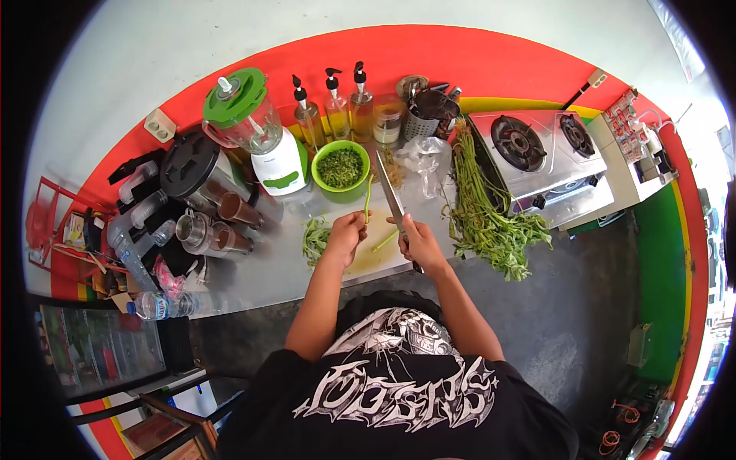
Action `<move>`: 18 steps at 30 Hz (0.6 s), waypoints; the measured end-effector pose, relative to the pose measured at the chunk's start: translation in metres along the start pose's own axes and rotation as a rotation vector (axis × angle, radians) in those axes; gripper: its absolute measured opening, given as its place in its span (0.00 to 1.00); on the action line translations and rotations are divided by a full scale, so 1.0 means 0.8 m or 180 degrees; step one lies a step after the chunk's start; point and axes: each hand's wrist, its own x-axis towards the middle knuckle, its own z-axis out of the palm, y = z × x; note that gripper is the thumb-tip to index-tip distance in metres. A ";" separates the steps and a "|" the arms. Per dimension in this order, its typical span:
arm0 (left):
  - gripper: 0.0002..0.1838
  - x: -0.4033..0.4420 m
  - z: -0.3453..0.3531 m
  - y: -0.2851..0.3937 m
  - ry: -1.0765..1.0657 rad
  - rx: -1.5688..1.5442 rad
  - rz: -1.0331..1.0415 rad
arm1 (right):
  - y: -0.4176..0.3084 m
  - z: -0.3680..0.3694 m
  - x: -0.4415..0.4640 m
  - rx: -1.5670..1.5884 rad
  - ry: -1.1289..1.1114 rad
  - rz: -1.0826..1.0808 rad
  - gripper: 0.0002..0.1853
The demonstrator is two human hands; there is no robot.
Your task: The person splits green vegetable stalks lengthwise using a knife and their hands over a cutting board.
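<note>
My left hand (347, 236) is closed around a thin green stem (369, 195), which sticks up from the fingers. In my right hand (419, 241) is the handle of a kitchen knife (389, 186), its long blade pointing away from me. Both hands are over a pale cutting board (373, 236), where a short piece of stem (385, 241) lies between them. Picked green leaves (315, 239) are heaped left of my left hand. A large bunch of leafy greens (491, 222) lies to the right, its leaves hanging over the counter edge.
A green bowl of chopped greens (340, 166) stands behind the board, beside a blender (264, 146) and several pump bottles (337, 107). A gas stove (537, 153) is at the right. Cups, jars and a water bottle (162, 306) crowd the left. A clear plastic bag (424, 159) lies behind my right hand.
</note>
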 end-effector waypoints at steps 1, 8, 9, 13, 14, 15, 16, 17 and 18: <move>0.10 -0.017 0.003 0.016 -0.0134 -0.0394 0.0011 | -0.007 0.009 0.000 0.0008 -0.0026 -0.0015 0.30; 0.08 -0.099 0.015 0.080 -0.0040 -0.1163 0.0734 | -0.046 0.067 -0.011 0.0325 -0.0578 -0.0638 0.27; 0.08 -0.106 0.014 0.082 -0.0004 -0.1206 0.0908 | -0.051 0.075 -0.013 0.0325 -0.0634 -0.0640 0.27; 0.10 -0.130 0.012 0.087 0.0314 -0.1303 0.1217 | -0.057 0.098 -0.023 0.0911 -0.0756 -0.0517 0.27; 0.10 -0.138 0.015 0.093 0.0368 -0.1395 0.1226 | -0.058 0.102 -0.025 0.0971 -0.0817 -0.0546 0.27; 0.10 -0.143 0.016 0.094 0.0394 -0.1397 0.1234 | -0.059 0.105 -0.028 0.0972 -0.0842 -0.0536 0.27; 0.09 -0.146 0.016 0.094 0.0405 -0.1438 0.1316 | -0.061 0.108 -0.029 0.0856 -0.0916 -0.0641 0.27; 0.09 -0.149 0.016 0.094 0.0415 -0.1480 0.1401 | -0.063 0.111 -0.030 0.0738 -0.0992 -0.0749 0.27; 0.09 -0.151 0.015 0.094 0.0443 -0.1540 0.1379 | -0.065 0.114 -0.031 0.0733 -0.1020 -0.0742 0.27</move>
